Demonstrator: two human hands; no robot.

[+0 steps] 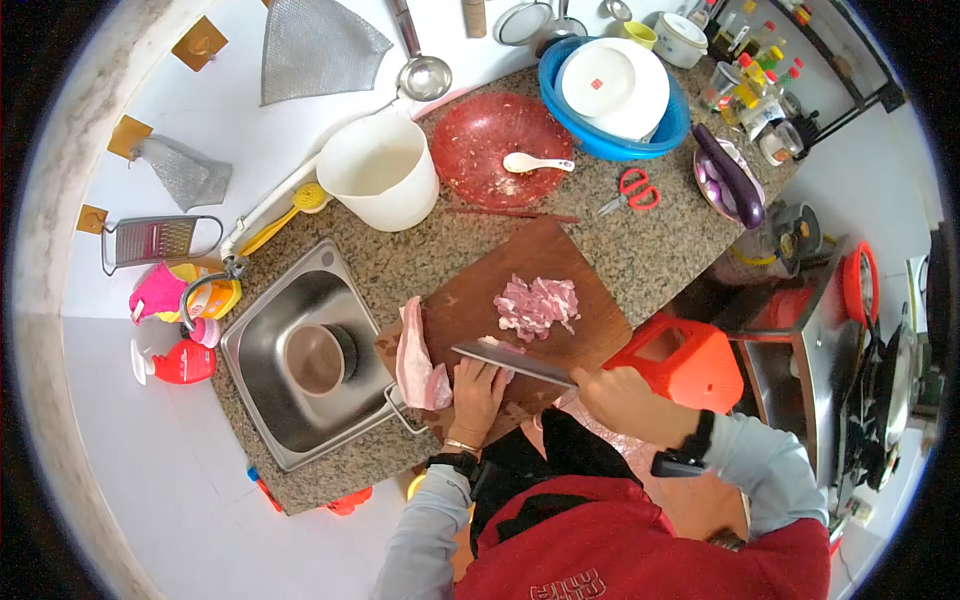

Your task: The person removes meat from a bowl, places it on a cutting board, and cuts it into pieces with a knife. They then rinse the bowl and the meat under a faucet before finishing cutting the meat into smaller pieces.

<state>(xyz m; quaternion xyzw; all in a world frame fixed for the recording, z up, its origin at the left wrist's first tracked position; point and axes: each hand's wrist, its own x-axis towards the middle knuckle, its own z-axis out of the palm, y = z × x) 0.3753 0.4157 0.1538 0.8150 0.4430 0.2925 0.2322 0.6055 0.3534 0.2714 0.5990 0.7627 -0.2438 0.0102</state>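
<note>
My right hand (625,402) grips the handle of a kitchen knife (515,364), whose blade points left across the wooden cutting board (455,290). Under the blade lies a piece of raw meat (503,346), mostly hidden by the knife and fingers. My left hand (477,398) presses on that meat with bent fingers, close beside the blade. Farther up the board sits a pile of cut raw meat (537,306). A long strip of fatty raw meat (418,360) lies along the board's left edge, left of my left hand.
A steel sink (265,385) holding a brown bowl (314,358) adjoins the board's left side. Behind stand a white bucket (375,175), red basin (470,140), white spoon (535,163) and red-handled scissors (635,190). An orange-red plastic container (700,365) is near my right hand.
</note>
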